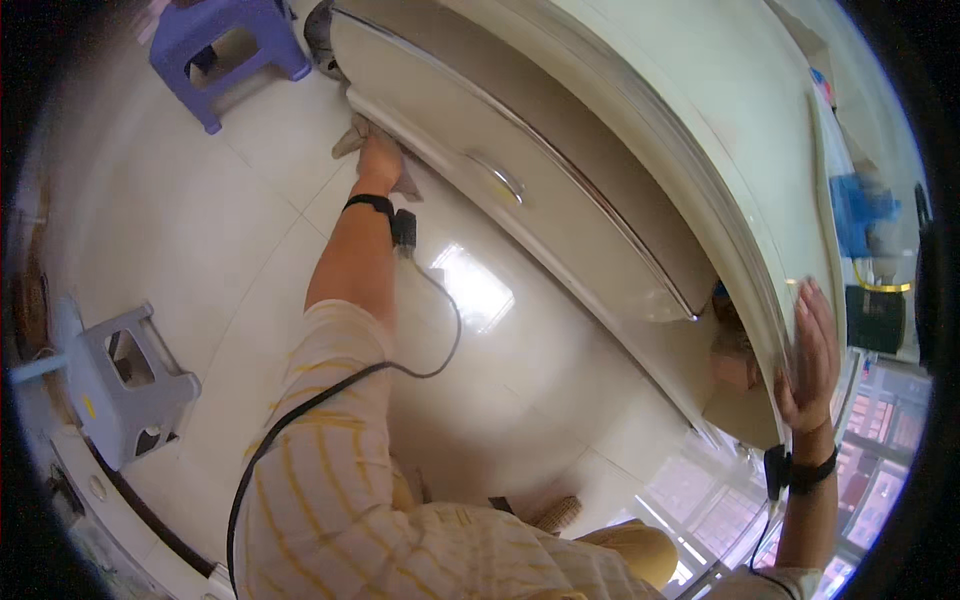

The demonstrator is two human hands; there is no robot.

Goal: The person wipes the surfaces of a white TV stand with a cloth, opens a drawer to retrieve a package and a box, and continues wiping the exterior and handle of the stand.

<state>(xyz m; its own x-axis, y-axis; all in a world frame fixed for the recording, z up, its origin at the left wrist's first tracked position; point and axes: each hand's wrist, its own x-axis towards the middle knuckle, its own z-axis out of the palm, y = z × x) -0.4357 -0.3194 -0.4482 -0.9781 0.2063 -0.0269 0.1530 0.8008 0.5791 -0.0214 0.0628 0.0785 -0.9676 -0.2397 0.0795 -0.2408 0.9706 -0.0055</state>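
Observation:
My left hand (378, 163) reaches far down to the floor and is closed on a greyish-beige cloth (350, 136). The cloth lies against the foot of a cream cabinet (450, 130), and part of it sticks out on both sides of the hand. Most of the fingers are hidden. On the right, my right hand (812, 350) rests flat on the edge of the pale tabletop (690, 100), fingers stretched out, holding nothing. Each wrist wears a black band with a small device and a cable.
A purple stool (230, 50) stands at the far left, and a grey stool (130, 380) at the left. The cabinet drawer has a curved metal handle (497, 178). On the tabletop are a blue item (862, 212) and a dark green box (876, 318). Shiny tiles cover the floor (250, 230).

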